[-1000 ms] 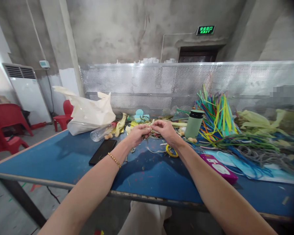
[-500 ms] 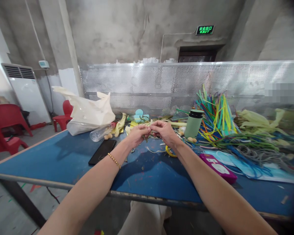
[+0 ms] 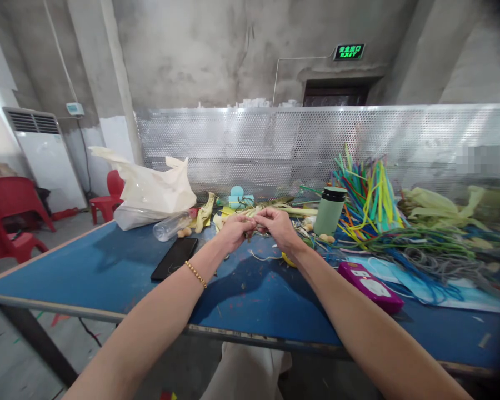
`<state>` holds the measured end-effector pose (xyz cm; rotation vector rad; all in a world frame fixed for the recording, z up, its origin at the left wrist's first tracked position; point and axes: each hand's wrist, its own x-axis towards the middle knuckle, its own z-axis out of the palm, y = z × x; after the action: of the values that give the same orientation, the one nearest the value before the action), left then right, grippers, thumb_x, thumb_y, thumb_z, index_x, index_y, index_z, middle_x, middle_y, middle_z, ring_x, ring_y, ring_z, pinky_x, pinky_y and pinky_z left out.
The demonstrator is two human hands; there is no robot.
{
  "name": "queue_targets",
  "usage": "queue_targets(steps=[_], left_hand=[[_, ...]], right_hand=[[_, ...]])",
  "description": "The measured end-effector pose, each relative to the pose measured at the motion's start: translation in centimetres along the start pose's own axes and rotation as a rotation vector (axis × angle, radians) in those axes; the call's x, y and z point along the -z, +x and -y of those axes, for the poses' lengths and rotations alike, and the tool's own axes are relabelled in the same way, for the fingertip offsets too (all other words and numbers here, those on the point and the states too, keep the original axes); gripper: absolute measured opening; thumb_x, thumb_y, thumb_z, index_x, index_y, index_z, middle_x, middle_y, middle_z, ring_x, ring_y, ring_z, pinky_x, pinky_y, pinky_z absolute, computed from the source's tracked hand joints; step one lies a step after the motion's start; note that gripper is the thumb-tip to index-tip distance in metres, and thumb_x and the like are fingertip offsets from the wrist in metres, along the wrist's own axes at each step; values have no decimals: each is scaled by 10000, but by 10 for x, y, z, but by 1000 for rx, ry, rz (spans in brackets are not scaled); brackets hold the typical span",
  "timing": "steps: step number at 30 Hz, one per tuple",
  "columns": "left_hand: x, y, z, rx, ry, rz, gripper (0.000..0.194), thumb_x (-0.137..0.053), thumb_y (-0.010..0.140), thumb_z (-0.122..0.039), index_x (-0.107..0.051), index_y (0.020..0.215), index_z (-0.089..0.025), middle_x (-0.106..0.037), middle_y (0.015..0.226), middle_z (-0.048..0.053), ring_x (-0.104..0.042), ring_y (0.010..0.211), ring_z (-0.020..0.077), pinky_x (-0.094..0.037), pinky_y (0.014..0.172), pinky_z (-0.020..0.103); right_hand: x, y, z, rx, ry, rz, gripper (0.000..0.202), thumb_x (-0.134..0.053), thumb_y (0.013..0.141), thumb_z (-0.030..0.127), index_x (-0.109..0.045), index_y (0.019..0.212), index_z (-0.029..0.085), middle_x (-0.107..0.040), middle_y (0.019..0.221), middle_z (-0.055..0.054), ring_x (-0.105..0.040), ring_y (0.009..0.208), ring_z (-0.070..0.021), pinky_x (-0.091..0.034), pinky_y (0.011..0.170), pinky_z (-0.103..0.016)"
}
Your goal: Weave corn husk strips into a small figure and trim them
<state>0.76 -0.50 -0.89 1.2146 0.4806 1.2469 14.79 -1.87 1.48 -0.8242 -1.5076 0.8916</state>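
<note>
Over the far middle of the blue table [image 3: 241, 300], my left hand [image 3: 234, 232] and my right hand [image 3: 278, 226] meet at their fingertips. Both are closed in a pinch on something small and greenish that is too small to make out. Behind them lie pale green stalks [image 3: 302, 211] and bits of husk. A yellow ring [image 3: 289, 259] is partly hidden beneath my right wrist. To the left of my left hand is a yellowish husk piece [image 3: 205, 213].
A black phone [image 3: 174, 259], a clear bottle [image 3: 169, 226] and a white bag [image 3: 154, 189] are at left. On the right are a green flask [image 3: 329, 212], a purple box [image 3: 370, 287], colourful strips [image 3: 377, 194] and tangled cords [image 3: 437, 261].
Both hands have shifted slightly, with my right hand's fingers a little lower and more curled. The yellow ring is now more covered by my right wrist.
</note>
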Motion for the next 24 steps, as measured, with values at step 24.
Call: queue_targets(steps=[24], left_hand=[[0, -3, -9, 4, -29, 89, 115, -748, 697, -102, -660, 767, -75, -644, 718, 77, -567, 622, 110, -398, 621, 254]], right_hand=[[11, 3, 8, -18, -2, 29, 327, -802, 620, 434, -630, 703, 168, -592, 572, 26, -495, 466, -87, -421, 446, -227]])
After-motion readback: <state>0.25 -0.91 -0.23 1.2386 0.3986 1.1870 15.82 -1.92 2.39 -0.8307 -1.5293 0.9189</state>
